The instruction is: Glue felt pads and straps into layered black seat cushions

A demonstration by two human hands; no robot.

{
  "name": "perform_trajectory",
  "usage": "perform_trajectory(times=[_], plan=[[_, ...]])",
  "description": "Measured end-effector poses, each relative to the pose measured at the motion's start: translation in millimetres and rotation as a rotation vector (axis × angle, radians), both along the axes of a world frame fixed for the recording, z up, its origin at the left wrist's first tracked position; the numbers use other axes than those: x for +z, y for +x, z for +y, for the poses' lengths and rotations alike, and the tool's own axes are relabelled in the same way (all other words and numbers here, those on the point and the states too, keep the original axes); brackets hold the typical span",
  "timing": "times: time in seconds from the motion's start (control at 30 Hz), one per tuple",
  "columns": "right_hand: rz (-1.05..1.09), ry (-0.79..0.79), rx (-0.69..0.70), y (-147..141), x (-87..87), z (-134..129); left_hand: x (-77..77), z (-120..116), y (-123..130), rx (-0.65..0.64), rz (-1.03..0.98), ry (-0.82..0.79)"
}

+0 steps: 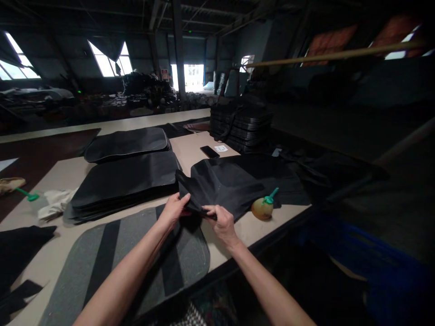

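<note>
Both hands grip the near edge of a black sheet [217, 181] at the middle of the table. My left hand [175, 209] pinches its left corner, which stands up in a fold. A little to the right, my right hand [220, 221] has its fingers closed on the same edge. Below my left hand lies a grey rounded panel [136, 244] with two black strips across it. To the right of my right hand, a glue bottle [263, 208] with a green nozzle rests against the sheet.
Stacks of black panels [125, 181] lie at the left. Farther back are a phone [210, 151], a white label [220, 148] and a tall black pile [241, 120]. A white cloth [56, 203] lies far left beside another green-nozzled bottle [32, 197].
</note>
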State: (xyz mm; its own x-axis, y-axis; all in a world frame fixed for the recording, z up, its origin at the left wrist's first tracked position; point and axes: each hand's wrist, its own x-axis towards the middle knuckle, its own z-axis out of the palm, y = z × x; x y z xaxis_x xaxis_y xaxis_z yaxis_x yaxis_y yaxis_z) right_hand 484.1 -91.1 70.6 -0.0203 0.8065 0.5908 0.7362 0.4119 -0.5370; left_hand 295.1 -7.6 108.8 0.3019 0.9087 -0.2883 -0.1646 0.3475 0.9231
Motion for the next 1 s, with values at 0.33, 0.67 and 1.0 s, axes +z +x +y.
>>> perform_trajectory(times=[0.33, 0.67, 1.0], plan=[[0.083, -0.157, -0.201, 42, 51.9, 42, 45.7, 82, 59, -0.006, -0.083, 0.204], [-0.124, -0.166, -0.754, 81, 113.1, 111, 146.8, 176, 139, 0.033, -0.286, 0.505], [-0.47, -0.308, -0.633, 79, 101.4, 111, 49.6, 200, 103, 0.021, 0.157, 0.343]])
